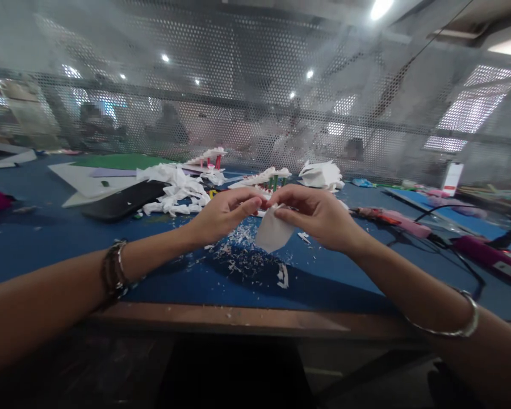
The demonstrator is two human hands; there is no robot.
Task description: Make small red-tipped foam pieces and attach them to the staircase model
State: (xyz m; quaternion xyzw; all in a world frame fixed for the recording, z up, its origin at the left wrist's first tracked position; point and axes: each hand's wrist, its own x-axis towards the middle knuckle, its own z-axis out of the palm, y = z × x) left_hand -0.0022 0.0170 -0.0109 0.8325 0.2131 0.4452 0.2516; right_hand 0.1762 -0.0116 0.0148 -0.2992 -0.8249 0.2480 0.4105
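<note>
Together, left hand and right hand pinch one paper piece

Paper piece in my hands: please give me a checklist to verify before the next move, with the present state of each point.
1. The right hand pinches the white paper piece at its top edge: ok.
2. The left hand has its fingertips at the paper's top corner, but whether it really grips: cannot tell.
3. Paper held in the air, off the blue mat: ok.
4. Mat under the hands free of litter: not ok, paper scraps lie there.
5. The pink tool lies apart from the right hand: ok.
</note>
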